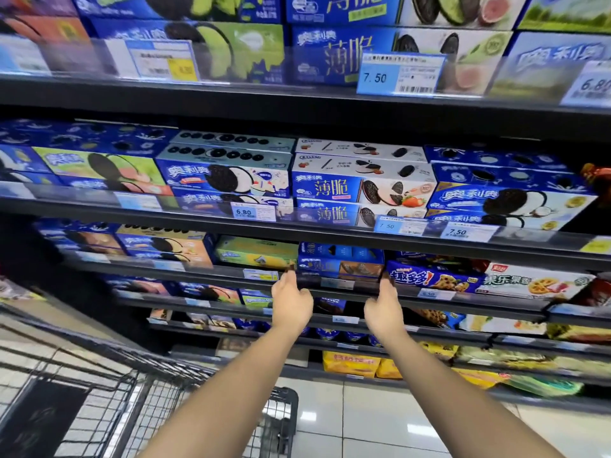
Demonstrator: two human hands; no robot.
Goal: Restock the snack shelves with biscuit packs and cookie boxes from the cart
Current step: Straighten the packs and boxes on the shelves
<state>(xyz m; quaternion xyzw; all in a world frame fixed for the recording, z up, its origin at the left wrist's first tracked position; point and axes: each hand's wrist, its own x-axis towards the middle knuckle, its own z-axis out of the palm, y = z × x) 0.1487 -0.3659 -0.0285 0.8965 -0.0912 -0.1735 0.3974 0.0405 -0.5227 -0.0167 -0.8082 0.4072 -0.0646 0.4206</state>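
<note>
A blue cookie box (340,263) sits at the front of the third shelf (211,275), between a yellow-green box (256,252) and a blue chocolate-chip cookie pack (429,279). My left hand (291,300) reaches up to the box's left end, fingertips touching it. At the box's right end, my right hand (383,307) does the same with its fingers stretched forward. The box lies between the two hands. The wire cart (99,388) stands at the lower left, below my left arm.
Shelves above hold rows of blue sandwich-cookie boxes (360,190) behind clear price rails with tags (398,72). Lower shelves carry more packs, among them yellow bags (350,361). A white fruit-biscuit box (532,280) lies to the right. Tiled floor (363,421) shows beneath my arms.
</note>
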